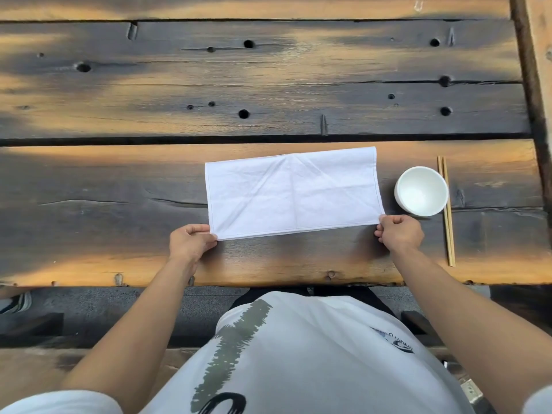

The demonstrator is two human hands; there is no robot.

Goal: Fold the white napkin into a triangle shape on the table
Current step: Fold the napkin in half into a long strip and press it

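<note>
The table (268, 85) is dark, weathered planks with knot holes and open seams. Its far and left areas lie bare; its near edge runs just behind the hands, and a raised beam bounds the right side. The napkin (294, 191) lies flat as a wide white rectangle on the near plank, right of centre, stitched along its edges and marked with diagonal and upright creases. The left hand (191, 242) pinches the near left corner, fingers closed on the cloth. The right hand (400, 233) grips the near right corner likewise. A white bowl (421, 191) stands upright just right of the napkin, not touching it. Chopsticks (447, 210) lie lengthwise immediately beyond the bowl.
</note>
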